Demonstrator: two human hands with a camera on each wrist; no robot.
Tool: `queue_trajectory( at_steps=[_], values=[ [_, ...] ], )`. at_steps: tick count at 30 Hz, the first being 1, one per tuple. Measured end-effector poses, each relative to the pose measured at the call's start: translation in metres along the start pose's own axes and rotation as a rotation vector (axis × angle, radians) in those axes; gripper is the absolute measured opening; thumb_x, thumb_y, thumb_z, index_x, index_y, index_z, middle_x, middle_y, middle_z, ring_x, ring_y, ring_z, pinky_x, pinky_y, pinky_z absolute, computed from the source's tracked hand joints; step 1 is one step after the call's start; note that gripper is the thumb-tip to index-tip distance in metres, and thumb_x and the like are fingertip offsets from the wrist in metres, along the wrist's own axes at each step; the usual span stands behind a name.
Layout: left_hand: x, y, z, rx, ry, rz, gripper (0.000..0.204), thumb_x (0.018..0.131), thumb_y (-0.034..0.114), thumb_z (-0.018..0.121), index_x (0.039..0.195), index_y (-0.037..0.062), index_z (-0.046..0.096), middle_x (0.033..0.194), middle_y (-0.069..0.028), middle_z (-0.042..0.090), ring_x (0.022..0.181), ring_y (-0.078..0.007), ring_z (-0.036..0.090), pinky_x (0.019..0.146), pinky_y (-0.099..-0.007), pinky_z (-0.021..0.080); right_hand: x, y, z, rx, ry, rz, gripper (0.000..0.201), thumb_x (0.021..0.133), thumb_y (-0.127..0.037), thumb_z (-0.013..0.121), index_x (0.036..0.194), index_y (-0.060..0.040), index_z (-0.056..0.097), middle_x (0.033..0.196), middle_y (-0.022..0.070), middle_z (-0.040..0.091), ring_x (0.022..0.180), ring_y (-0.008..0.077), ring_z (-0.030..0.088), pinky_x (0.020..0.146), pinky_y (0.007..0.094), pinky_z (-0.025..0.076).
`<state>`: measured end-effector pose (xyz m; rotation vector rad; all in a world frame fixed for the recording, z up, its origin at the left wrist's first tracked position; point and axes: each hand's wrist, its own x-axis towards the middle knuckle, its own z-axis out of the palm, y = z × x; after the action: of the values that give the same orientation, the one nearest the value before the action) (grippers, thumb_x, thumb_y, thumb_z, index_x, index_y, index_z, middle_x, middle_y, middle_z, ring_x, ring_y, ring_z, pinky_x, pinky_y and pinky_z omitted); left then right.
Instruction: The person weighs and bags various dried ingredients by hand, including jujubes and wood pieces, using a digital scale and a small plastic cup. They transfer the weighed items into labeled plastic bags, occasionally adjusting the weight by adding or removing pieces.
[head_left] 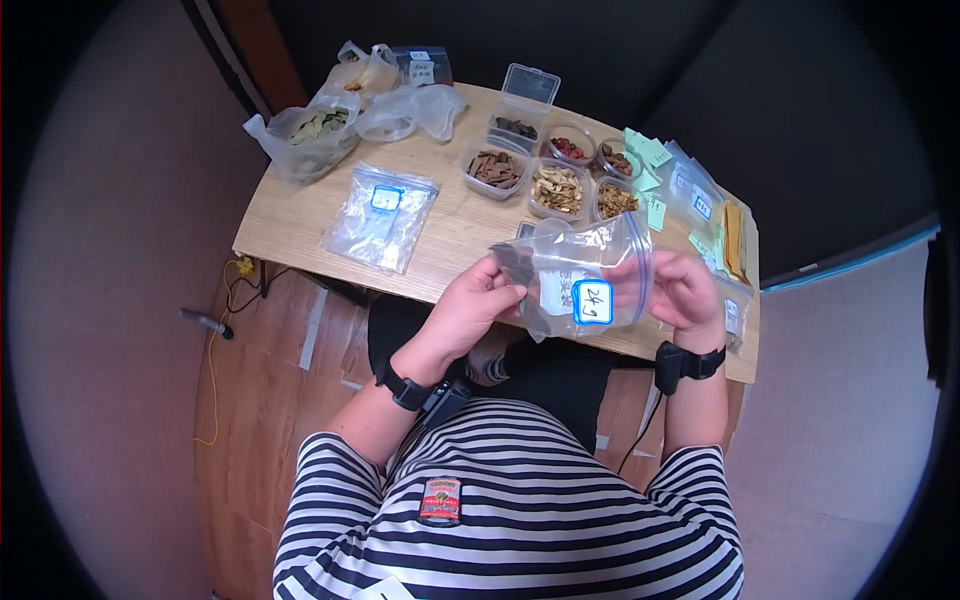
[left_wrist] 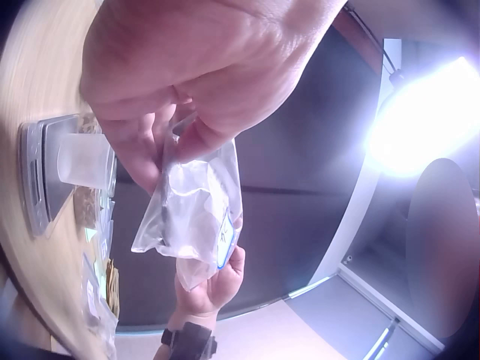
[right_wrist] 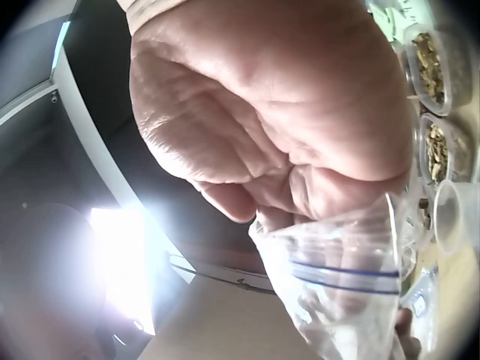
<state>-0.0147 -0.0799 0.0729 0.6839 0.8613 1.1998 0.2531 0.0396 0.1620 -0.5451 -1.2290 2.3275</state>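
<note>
A clear zip-lock bag (head_left: 620, 265) is held up between both hands above the table's front edge. It carries a blue-framed label reading "24g" and a white paper with writing. My left hand (head_left: 468, 308) pinches the end away from the zip, thumb against fingers. At the zip end, my right hand (head_left: 688, 290) grips the bag's mouth. In the right wrist view the blue zip line (right_wrist: 345, 277) runs just below that hand, and some fingers show through the plastic. Behind the bag, a digital scale (left_wrist: 56, 169) bears a translucent cup (left_wrist: 86, 161).
Open tubs of dried ingredients, such as bark pieces (head_left: 495, 170) and pale slices (head_left: 558, 190), stand at the back middle. A labelled flat bag (head_left: 385, 225) lies left of them. Plastic bags, one with leaves (head_left: 320, 128), sit back left. Green notes (head_left: 650, 150) and yellow envelopes (head_left: 735, 240) lie right.
</note>
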Motion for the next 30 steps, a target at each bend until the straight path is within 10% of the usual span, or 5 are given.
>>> queue_trajectory(
  at_steps=[8,15,19,25,30],
  values=[
    [0.005,-0.005,0.009,-0.041,0.033,0.012,0.028,0.098,0.005,0.061,0.125,0.0085,0.058,0.11,0.0001,0.068,0.096,-0.0086,0.065,0.08,-0.0266,0.054,0.022,-0.004,0.022,-0.8,0.132,0.329,0.033,0.093,-0.011,0.066,0.124,-0.0005,0.07,0.111,0.0062,0.073,0.097,0.0121,0.066,0.087,0.0283,0.053],
    [0.007,-0.009,0.005,-0.068,0.076,0.045,0.023,0.099,0.006,0.061,0.122,0.006,0.058,0.108,-0.0013,0.067,0.095,-0.0095,0.066,0.079,-0.0248,0.054,0.046,0.015,0.037,-1.212,0.035,0.057,0.036,0.085,-0.024,0.07,0.118,-0.0076,0.068,0.088,0.0085,0.07,0.08,0.0161,0.065,0.075,0.0297,0.053],
    [0.009,-0.011,0.004,-0.141,0.127,0.072,0.02,0.099,0.006,0.061,0.119,0.006,0.059,0.105,-0.0011,0.067,0.09,-0.009,0.065,0.076,-0.0242,0.053,0.06,0.012,0.055,-1.303,0.08,0.217,0.034,0.086,-0.025,0.073,0.115,-0.0064,0.069,0.092,0.0052,0.071,0.085,0.0124,0.065,0.08,0.0292,0.053],
    [0.015,-0.017,-0.024,-0.182,0.124,0.108,0.019,0.101,0.008,0.059,0.12,0.0079,0.059,0.105,-0.0012,0.067,0.09,-0.0088,0.064,0.078,-0.0251,0.053,0.08,0.022,0.039,-1.27,0.071,-0.174,0.025,0.09,-0.023,0.07,0.108,-0.0048,0.07,0.08,0.0105,0.069,0.074,0.0187,0.066,0.07,0.0332,0.053],
    [0.019,0.0,-0.034,-0.388,0.163,0.142,0.019,0.102,0.007,0.054,0.121,0.0061,0.059,0.111,-0.0041,0.067,0.097,-0.012,0.066,0.084,-0.0274,0.056,0.098,-0.023,0.074,-1.273,0.145,0.125,0.022,0.092,-0.019,0.068,0.104,-0.0017,0.071,0.075,0.0118,0.068,0.071,0.0183,0.066,0.069,0.0323,0.053]
  ],
)
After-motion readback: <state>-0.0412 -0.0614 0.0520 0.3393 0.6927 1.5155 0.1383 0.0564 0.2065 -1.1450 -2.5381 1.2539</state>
